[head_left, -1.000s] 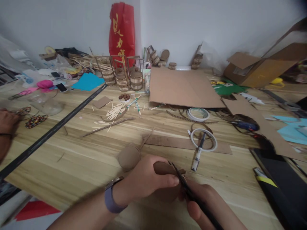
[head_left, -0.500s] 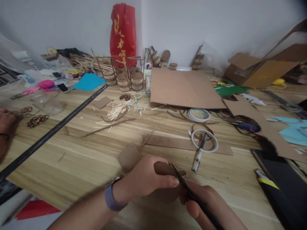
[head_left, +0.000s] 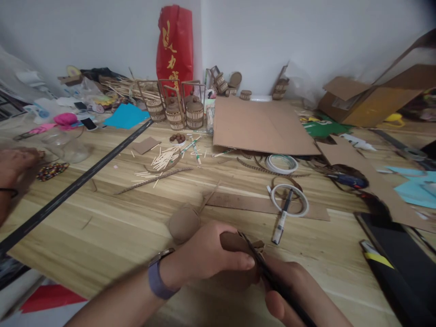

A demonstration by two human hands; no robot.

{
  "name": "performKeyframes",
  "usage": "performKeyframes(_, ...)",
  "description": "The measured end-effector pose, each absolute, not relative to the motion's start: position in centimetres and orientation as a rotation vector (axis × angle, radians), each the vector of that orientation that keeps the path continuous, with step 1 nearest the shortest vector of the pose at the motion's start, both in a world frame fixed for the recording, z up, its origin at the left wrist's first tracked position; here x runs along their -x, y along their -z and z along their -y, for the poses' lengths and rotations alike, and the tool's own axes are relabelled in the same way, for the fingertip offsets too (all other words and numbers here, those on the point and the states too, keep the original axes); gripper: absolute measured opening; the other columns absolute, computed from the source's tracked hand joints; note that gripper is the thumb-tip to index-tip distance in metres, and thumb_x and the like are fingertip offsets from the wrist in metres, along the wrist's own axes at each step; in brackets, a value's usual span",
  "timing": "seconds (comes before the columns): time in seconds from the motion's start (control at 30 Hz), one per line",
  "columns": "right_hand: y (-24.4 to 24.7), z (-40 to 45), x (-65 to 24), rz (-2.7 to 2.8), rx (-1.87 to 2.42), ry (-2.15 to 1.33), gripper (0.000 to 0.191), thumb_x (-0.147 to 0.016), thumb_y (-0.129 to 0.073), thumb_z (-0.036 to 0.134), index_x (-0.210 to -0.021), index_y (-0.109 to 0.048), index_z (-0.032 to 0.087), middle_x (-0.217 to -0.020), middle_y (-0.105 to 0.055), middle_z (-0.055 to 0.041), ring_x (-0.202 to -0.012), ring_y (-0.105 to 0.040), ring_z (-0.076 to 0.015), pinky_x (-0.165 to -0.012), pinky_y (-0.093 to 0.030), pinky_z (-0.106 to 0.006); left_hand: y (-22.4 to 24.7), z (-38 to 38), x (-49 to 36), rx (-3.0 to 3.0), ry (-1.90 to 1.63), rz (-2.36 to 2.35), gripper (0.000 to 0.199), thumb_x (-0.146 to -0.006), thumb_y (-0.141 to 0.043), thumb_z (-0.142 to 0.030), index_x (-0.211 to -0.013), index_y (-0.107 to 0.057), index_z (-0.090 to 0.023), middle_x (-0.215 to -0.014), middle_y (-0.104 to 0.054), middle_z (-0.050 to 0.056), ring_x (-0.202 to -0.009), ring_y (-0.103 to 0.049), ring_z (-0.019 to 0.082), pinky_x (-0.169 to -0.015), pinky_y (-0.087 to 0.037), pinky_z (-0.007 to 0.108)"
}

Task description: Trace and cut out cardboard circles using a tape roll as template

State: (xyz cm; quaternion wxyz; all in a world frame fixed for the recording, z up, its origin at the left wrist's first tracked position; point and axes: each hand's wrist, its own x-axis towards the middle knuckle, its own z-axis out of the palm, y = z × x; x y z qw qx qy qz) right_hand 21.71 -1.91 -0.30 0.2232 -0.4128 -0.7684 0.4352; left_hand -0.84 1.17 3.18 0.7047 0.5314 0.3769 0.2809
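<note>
Cardboard (head_left: 233, 241) looks brown and curved, left hand (head_left: 207, 252) pinching it, right hand (head_left: 289, 278) gripping scissors (head_left: 271, 277).

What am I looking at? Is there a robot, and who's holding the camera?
No robot here! These are a person's own two bare hands. Nobody holds the camera: it's worn on that person's head, looking forward and down, so every picture comes from there.

The left hand, with a purple watch strap on its wrist, holds a brown cardboard piece. The right hand holds a dark tool against its edge. It looks like scissors, but the fingers hide part of it.

On the wooden table lie a cardboard disc, pale sticks, a pen and a big cardboard sheet. Farther back are little buckets and a red bag. At the left edge, that's another person's hand.
</note>
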Motion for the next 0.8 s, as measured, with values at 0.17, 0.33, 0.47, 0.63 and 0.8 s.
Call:
performKeyframes(0.17, -0.2, 1.9, -21.3, 2.128, 1.106, -1.174, 0.079, -0.088, -0.03, 0.089, -0.086, -0.067, 0.02, -0.068, -0.064, -0.0017, -0.058, -0.056, -0.0168, -0.053, -0.04, -0.025, -2.6, -1.1, 0.9, -1.252, -0.638, -0.904, 0.025, -0.076, -0.083, -0.036, -0.093, -0.081, -0.018, -0.091, -0.081, 0.001, -0.088, -0.071, 0.022, -0.077, -0.051, 0.027)
performKeyframes(0.33, -0.1, 1.8, -21.1, 2.121, 1.111, -1.151, 0.076, -0.085, -0.03, 0.091, -0.077, -0.061, 0.021, -0.062, -0.061, 0.0003, -0.052, -0.053, -0.015, -0.048, -0.036, -0.024, -2.5, -1.2, 1.1, -1.264, -0.637, -0.916, 0.022, -0.075, -0.083, -0.033, -0.092, -0.081, -0.018, -0.089, -0.081, -0.001, -0.087, -0.07, 0.021, -0.076, -0.051, 0.025)
performKeyframes(0.47, 0.0, 1.7, -21.1, 2.137, 1.116, -1.136, 0.076, -0.084, -0.03, 0.091, -0.075, -0.059, 0.021, -0.059, -0.059, 0.0021, -0.049, -0.051, -0.0135, -0.045, -0.034, -0.024, -2.6, -1.1, 1.1, -1.23, -0.601, -0.932, 0.018, -0.074, -0.082, -0.031, -0.085, -0.079, -0.018, -0.077, -0.077, -0.003, -0.074, -0.065, 0.016, -0.067, -0.047, 0.023)
performKeyframes(0.63, -0.3, 1.6, -20.9, 2.19, 1.125, -0.884, 0.059, -0.096, -0.041, 0.077, -0.077, -0.057, 0.022, -0.058, -0.064, 0.0026, -0.047, -0.06, -0.0141, -0.045, -0.042, -0.021, -2.8, -1.1, 0.7, -1.129, -0.729, -0.991, 0.029, -0.069, -0.088, -0.034, -0.091, -0.079, -0.019, -0.087, -0.078, -0.001, -0.085, -0.067, 0.019, -0.077, -0.049, 0.026)
performKeyframes(0.8, -0.6, 1.9, -20.7, 2.224, 1.173, -0.461, 0.051, -0.1, -0.042, 0.07, -0.087, -0.058, 0.024, -0.062, -0.068, 0.0017, -0.045, -0.064, -0.0158, -0.045, -0.047, -0.022, -2.6, -0.8, 0.0, -0.896, -0.833, -0.841, 0.032, -0.067, -0.092, -0.042, -0.083, -0.079, -0.018, -0.079, -0.076, -0.001, -0.072, -0.064, 0.014, -0.068, -0.048, 0.023)
